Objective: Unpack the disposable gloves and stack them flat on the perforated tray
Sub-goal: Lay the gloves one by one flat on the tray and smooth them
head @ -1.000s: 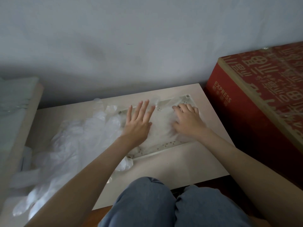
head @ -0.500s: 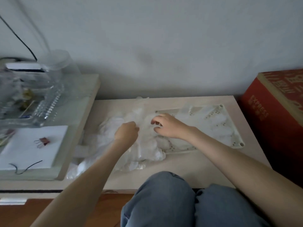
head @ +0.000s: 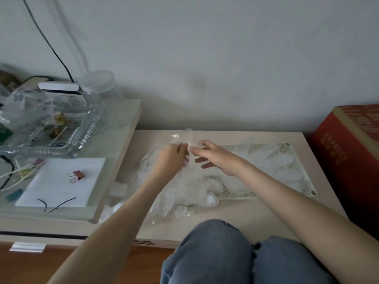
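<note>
Both hands meet above the left end of the low table [head: 256, 218], with one clear glove [head: 185, 138] held between them. The left hand [head: 171, 160] has its fingers curled in, thumb and forefinger pinching the glove's near edge. The right hand [head: 219, 160] pinches the same edge just beside it with thumb and forefinger, while its other fingers [head: 202, 160] hang loose and slightly spread below. The glove stands up from the fingertips toward the wall, lifted off everything beneath. The film is so thin that it seems to be the cuff they hold, but I cannot tell for sure.

Directly under the hands lies a crumpled pile of gloves [head: 190, 187], spilling over the left end of the perforated tray [head: 274, 154]. A few flattened gloves [head: 293, 175] rest on the tray's right half.

A red box [head: 344, 152] stands right of the table. On the side table to the left sit a glass dish [head: 78, 138] and a binder clip [head: 76, 175].
</note>
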